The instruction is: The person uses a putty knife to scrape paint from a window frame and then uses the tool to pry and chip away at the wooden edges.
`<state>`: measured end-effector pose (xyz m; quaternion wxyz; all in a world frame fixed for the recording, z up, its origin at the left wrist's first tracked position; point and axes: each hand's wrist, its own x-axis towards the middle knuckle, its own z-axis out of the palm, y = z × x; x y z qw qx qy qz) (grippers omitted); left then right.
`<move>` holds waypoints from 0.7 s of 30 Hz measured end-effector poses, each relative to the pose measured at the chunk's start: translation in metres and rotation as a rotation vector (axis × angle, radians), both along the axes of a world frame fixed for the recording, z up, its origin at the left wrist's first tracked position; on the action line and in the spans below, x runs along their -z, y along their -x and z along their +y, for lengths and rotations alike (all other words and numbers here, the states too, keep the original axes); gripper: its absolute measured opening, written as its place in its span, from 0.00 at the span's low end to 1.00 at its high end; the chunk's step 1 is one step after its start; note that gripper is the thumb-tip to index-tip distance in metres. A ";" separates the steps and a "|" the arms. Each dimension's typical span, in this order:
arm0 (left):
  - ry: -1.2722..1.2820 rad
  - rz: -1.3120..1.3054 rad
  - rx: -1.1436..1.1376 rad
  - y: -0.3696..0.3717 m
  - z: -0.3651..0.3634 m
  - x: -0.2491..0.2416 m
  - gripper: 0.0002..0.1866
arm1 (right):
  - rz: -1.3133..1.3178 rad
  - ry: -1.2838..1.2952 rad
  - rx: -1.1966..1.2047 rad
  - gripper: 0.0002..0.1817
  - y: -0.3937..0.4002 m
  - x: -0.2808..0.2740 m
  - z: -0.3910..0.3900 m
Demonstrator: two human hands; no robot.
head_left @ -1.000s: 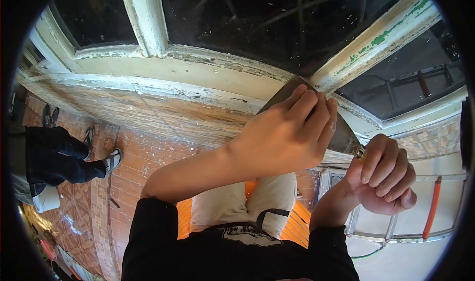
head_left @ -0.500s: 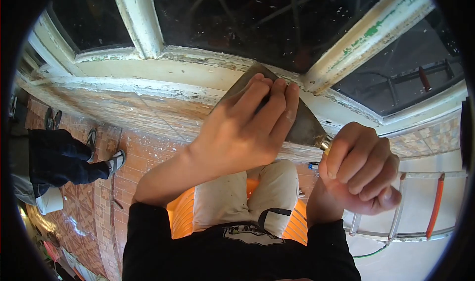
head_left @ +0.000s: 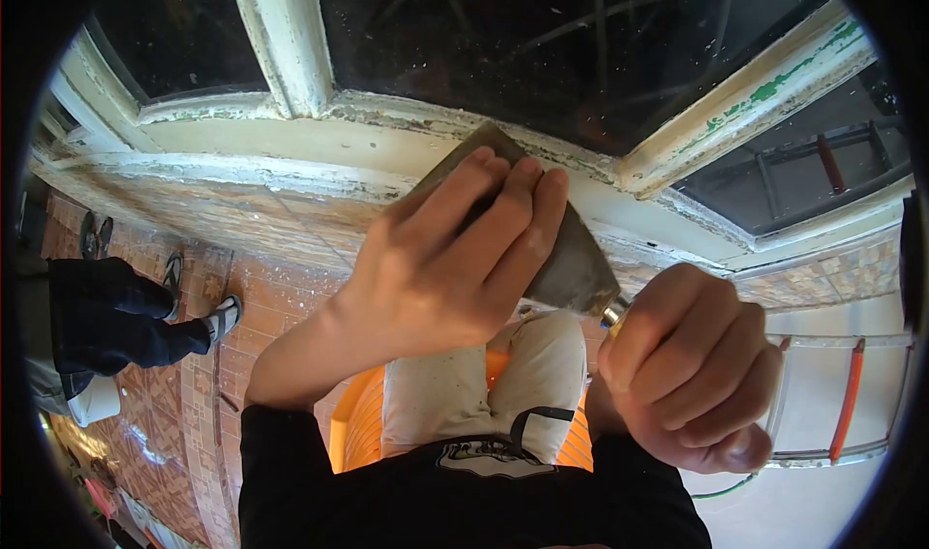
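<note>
In the head view, the right hand (head_left: 692,365) is closed around the handle of a scraper (head_left: 581,268), with a short bit of metal showing between fist and blade. The scraper is in front of the person, its wide blade slanting far and left from that fist. The left hand (head_left: 440,259) lays its fingers over the upper face of the blade; its thumb is hidden, so I cannot tell whether it pinches the metal. The blade's far corner overlaps the lower part of a window frame (head_left: 261,135) with chipped, flaking paint; whether they touch is unclear. Dark glass (head_left: 464,36) fills the frame beyond. Nearer, the person sits on an orange chair (head_left: 353,404). A ladder (head_left: 848,399) is on the right; on the left, another person's legs (head_left: 116,302) stand on the tiled floor (head_left: 281,302) near a white bucket (head_left: 97,401).
</note>
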<state>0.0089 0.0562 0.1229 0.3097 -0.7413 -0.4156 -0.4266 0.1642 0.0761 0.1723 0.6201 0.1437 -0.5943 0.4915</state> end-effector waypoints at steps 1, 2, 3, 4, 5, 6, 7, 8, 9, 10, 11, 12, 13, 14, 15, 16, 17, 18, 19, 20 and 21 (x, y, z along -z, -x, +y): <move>0.019 -0.016 0.007 0.000 -0.002 -0.003 0.22 | -0.015 -0.052 -0.039 0.24 0.001 -0.004 -0.001; 0.042 -0.020 -0.025 -0.002 -0.003 -0.005 0.22 | -0.002 0.039 0.012 0.21 0.000 -0.001 -0.001; 0.041 -0.010 -0.026 -0.005 -0.001 -0.005 0.22 | 0.008 0.038 0.012 0.21 -0.004 0.000 0.002; 0.033 0.017 -0.045 -0.009 0.001 -0.004 0.22 | 0.005 0.080 -0.023 0.20 -0.010 0.001 0.007; 0.022 0.042 -0.066 -0.012 0.005 -0.001 0.21 | 0.001 0.119 -0.059 0.20 -0.017 0.002 0.013; 0.018 0.044 -0.071 -0.017 0.008 0.001 0.21 | 0.025 0.133 -0.072 0.20 -0.023 0.006 0.014; -0.039 0.060 -0.067 -0.023 0.011 0.005 0.21 | 0.022 0.130 -0.082 0.20 -0.029 0.008 0.012; -0.096 0.076 -0.062 -0.025 0.013 0.007 0.20 | -0.008 0.068 -0.037 0.21 -0.034 0.009 0.008; -0.098 0.074 -0.069 -0.023 0.013 0.008 0.20 | -0.035 0.007 0.010 0.22 -0.035 0.009 0.005; -0.106 0.055 -0.030 -0.022 0.014 0.009 0.19 | -0.005 -0.007 0.018 0.22 -0.032 0.011 0.003; -0.115 0.038 0.016 -0.020 0.015 0.010 0.18 | -0.004 -0.008 0.024 0.22 -0.028 0.012 0.001; -0.118 0.037 0.024 -0.018 0.015 0.009 0.18 | -0.011 -0.034 0.035 0.22 -0.026 0.013 -0.001; -0.087 0.062 0.025 -0.016 0.012 0.006 0.19 | -0.020 -0.060 0.046 0.22 -0.024 0.013 -0.002; -0.055 0.085 0.026 -0.013 0.009 0.005 0.19 | -0.026 -0.045 0.023 0.20 -0.027 0.012 0.001; -0.055 0.080 0.031 -0.008 0.006 0.002 0.19 | -0.031 -0.045 0.029 0.20 -0.024 0.014 0.002; -0.001 0.147 -0.020 -0.002 0.003 0.000 0.20 | 0.019 0.045 -0.012 0.20 -0.020 0.018 0.003; 0.054 0.215 -0.070 0.004 0.000 -0.001 0.21 | 0.069 0.134 -0.052 0.20 -0.015 0.020 0.005; 0.051 0.218 -0.063 0.013 -0.004 0.000 0.21 | 0.027 0.192 -0.077 0.23 -0.002 0.019 0.013; 0.021 0.150 -0.081 0.025 -0.008 0.001 0.21 | 0.038 0.187 -0.067 0.23 0.012 0.021 0.012; -0.009 0.090 -0.099 0.033 -0.008 -0.001 0.21 | 0.074 -0.021 -0.100 0.23 0.029 0.024 0.011; -0.008 0.106 -0.095 0.037 -0.005 -0.003 0.21 | 0.108 -0.226 -0.134 0.23 0.038 0.025 0.010</move>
